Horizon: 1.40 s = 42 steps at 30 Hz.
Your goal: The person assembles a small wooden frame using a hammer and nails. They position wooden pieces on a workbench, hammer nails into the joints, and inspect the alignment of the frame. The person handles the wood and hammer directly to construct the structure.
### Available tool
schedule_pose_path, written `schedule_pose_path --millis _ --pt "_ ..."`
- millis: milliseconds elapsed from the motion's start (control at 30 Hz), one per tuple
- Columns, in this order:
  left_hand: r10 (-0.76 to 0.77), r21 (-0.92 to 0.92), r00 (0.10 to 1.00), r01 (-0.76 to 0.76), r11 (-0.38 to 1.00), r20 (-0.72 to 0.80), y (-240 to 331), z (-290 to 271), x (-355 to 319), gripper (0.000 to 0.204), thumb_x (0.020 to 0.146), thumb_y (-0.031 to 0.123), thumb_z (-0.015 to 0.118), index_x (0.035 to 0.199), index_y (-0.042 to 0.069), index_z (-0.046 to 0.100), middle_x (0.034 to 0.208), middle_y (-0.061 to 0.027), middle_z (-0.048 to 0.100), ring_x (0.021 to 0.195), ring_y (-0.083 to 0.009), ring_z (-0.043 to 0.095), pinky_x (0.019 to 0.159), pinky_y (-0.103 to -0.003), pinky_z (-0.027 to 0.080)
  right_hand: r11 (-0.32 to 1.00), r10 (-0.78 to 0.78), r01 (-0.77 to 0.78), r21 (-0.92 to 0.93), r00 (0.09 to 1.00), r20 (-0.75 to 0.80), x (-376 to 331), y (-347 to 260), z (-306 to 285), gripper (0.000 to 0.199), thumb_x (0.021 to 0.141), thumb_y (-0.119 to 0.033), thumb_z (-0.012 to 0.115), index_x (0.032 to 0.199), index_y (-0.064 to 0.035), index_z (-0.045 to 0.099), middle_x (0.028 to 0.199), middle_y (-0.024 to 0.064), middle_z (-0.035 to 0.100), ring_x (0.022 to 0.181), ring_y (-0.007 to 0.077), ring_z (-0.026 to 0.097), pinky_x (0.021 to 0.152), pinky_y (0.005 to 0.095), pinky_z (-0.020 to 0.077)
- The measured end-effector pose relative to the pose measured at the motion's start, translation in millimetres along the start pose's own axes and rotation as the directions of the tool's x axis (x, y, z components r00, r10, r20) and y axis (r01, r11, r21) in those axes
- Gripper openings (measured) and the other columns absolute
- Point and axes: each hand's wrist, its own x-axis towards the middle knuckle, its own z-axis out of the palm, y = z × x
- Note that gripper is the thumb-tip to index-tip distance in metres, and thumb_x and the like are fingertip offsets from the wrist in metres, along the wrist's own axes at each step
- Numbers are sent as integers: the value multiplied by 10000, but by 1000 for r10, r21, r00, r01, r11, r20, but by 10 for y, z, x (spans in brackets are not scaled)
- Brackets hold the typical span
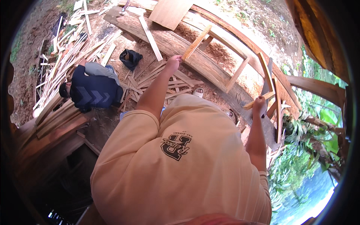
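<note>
My left hand [173, 63] is closed around the near left end of a ladder-like wooden frame [196, 43]. The frame rests across a thick plank bench, and a crosspiece spans it farther right. Over at the bench's right end, my right hand [258, 105] is closed on a short pale wooden strip [268, 95]. A longer upright strip [265, 70] meets that short one near its far end. Whether these strips are joined to the frame I cannot tell.
The plank bench [165, 37] runs diagonally ahead, with a flat board [171, 13] at its far side. Loose offcuts [71, 63] lie heaped at left. Beside them a person in a dark shirt [93, 90] bends low near a black bag [130, 59]. Plants [300, 135] grow at right.
</note>
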Motion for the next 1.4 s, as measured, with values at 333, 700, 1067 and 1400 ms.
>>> schedule_pose_path --millis 333,700,1067,1400 --pt "187 23 981 -189 982 50 -292 24 -24 459 1023 -45 382 1460 -64 521 1426 -179 624 1345 -263 585 1151 -374 441 956 97 80 -281 820 564 375 471 520 874 875 -429 781 1572 -45 421 1481 365 498 1416 486 460 1178 529 382" --pt "180 -193 983 -181 964 -21 -408 174 -241 754 822 -155 339 1531 35 511 1500 -159 586 1380 -273 566 1169 -397 420 574 -691 818 30 465 554 -579 -1971 649 694 877 -270 813 1441 -11 503 1330 295 623 1223 484 604 1023 537 503" --pt "164 -106 984 -170 980 -64 -520 207 -199 782 813 -153 346 1547 66 504 1507 -163 587 1405 -276 551 1163 -366 420 598 -615 801 16 446 650 -424 -1943 898 400 936 -133 683 1281 -5 528 918 309 707 908 523 688 784 597 539" --pt "178 -117 983 -181 976 -38 -557 195 -132 775 797 -188 352 1530 13 504 1511 -180 580 1404 -268 556 1190 -335 396 620 -594 785 -4 472 651 -473 -1972 848 396 928 -132 680 1269 11 539 913 315 705 906 516 693 791 580 549"
